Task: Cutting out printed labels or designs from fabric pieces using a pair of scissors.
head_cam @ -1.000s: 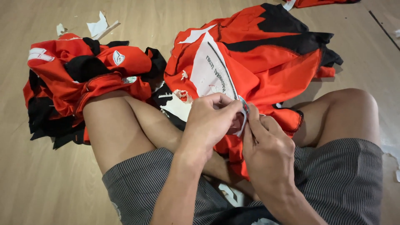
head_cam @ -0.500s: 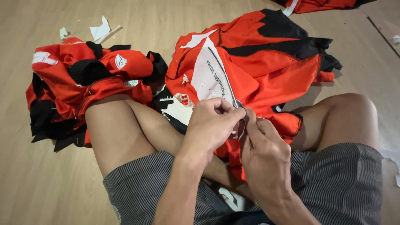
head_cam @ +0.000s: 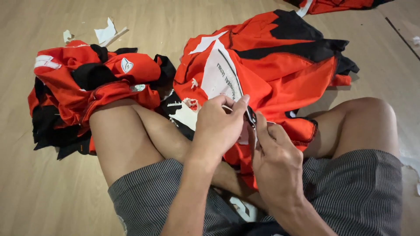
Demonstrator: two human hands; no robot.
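Note:
I sit cross-legged on a wooden floor with an orange and black garment point(head_cam: 280, 65) spread over my lap and the floor ahead. A white paper sheet point(head_cam: 221, 76) sticks up from it. My left hand point(head_cam: 218, 126) pinches the sheet's lower edge between thumb and fingers. My right hand point(head_cam: 273, 159) grips the garment fabric just right of it, thumb up, close against the left hand. A small dark edge shows between the two hands; what it is I cannot tell.
A heap of orange and black garments point(head_cam: 87, 87) lies by my left knee. White paper scraps point(head_cam: 107, 32) sit on the floor behind it. Another orange garment point(head_cam: 332, 5) lies at the far top edge. My grey striped shorts point(head_cam: 350, 192) fill the foreground.
The white sheet has lifted further off the garment as my left hand pulled it. Both hands stay together in the same spot over my lap.

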